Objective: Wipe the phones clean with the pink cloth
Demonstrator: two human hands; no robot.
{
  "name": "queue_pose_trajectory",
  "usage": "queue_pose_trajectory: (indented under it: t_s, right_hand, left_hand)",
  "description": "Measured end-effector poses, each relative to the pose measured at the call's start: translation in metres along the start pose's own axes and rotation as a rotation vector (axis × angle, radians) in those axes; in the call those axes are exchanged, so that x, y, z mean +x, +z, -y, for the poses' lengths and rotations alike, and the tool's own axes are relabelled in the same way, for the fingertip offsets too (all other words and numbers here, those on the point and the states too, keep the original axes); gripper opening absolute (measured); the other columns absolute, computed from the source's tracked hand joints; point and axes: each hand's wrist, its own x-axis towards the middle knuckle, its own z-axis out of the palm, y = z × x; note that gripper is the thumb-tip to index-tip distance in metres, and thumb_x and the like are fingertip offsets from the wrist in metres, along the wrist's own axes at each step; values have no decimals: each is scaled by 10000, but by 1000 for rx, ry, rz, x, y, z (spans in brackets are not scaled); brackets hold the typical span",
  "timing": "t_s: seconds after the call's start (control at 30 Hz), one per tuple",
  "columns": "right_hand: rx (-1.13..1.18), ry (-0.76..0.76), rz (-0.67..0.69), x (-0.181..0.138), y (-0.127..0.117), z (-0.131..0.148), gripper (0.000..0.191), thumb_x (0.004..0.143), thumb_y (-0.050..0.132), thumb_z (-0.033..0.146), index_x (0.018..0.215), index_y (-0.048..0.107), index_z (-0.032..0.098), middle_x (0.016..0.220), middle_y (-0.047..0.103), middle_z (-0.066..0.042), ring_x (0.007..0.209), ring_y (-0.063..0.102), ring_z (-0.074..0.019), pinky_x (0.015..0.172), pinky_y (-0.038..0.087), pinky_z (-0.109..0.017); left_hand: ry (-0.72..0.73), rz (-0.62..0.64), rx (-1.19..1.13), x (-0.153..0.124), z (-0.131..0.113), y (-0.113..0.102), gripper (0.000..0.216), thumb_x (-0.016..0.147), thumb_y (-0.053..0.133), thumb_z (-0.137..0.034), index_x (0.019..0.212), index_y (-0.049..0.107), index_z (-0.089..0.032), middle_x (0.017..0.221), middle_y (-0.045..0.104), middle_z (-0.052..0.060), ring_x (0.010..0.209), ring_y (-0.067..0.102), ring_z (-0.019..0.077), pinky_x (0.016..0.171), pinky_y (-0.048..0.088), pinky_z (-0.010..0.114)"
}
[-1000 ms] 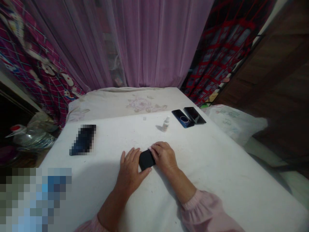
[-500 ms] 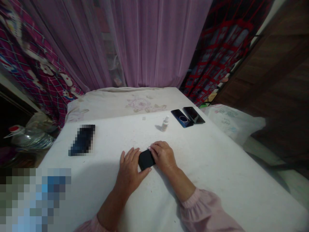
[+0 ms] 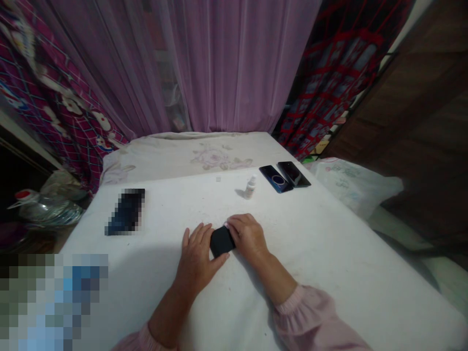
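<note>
A small black flat object point(image 3: 221, 242), perhaps a phone or a folded cloth, lies on the white table point(image 3: 329, 253) near its middle. My left hand point(image 3: 197, 256) rests flat beside it on the left, fingers stretched out and thumb against its lower edge. My right hand point(image 3: 247, 235) lies over its right end, fingers curled down onto it. Both wrists show pink sleeves.
A small white bottle point(image 3: 250, 186) stands further back. Two dark phones point(image 3: 285, 176) lie side by side at the back right. A blurred dark object point(image 3: 125, 211) lies at the left. Purple curtains point(image 3: 234, 63) hang behind; a white bag point(image 3: 351, 183) sits right of the table.
</note>
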Motion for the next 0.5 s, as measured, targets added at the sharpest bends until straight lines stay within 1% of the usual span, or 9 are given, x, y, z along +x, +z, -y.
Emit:
queue_pose_trajectory:
  t_s: [0.07,0.1,0.17,0.27,0.33,0.4,0.5]
  right_hand:
    - [16,-40,33,-1,1,9,158,919,593,213,915,751,227,958,743,-30,873,603,-189,828,468,-286]
    - [12,-36,41,-2,1,9,157,919,596,216,918,752,231,966,744,-26,876,605,-187,830,466,-285]
    - [-22,18,41,-1,-2,4,157,917,599,226,918,756,240,977,746,-24,880,610,-187,828,462,-289]
    - [-95,135,15,0,-10,-12,158,912,601,236,917,759,243,980,748,-25,887,616,-197,806,453,-297]
    - [-130,178,-6,0,-14,-21,165,912,596,240,912,761,240,976,748,-29,881,617,-200,791,447,-297]
    - [-150,178,-25,-2,-15,-21,180,914,583,236,900,762,235,969,747,-38,867,616,-198,781,443,-297]
    - [-139,100,-32,-7,-11,-9,188,912,576,219,879,761,226,948,742,-49,846,618,-196,770,448,-304]
  left_hand:
    - [3,8,0,0,1,0,555,803,671,-420,1260,542,-132,1337,598,189,1289,507,368,1111,269,631]
    - [3,10,0,-1,1,0,552,804,670,-417,1260,542,-133,1338,597,189,1291,505,367,1112,268,632]
    - [-3,11,-3,-1,1,-1,538,808,664,-409,1258,543,-141,1336,599,186,1292,506,364,1115,266,629]
    - [-8,12,-6,-1,0,-1,527,806,664,-397,1253,544,-144,1336,599,189,1296,502,362,1116,266,626]
    - [-10,14,-6,-1,-1,-1,525,804,667,-389,1252,544,-145,1342,595,190,1302,497,359,1119,264,623]
    - [-15,11,-7,-1,-2,-1,519,804,667,-384,1254,546,-155,1342,596,184,1304,497,354,1124,258,620]
    - [-15,5,-10,-1,-3,-2,512,803,667,-393,1252,552,-175,1337,603,172,1301,503,349,1128,257,616]
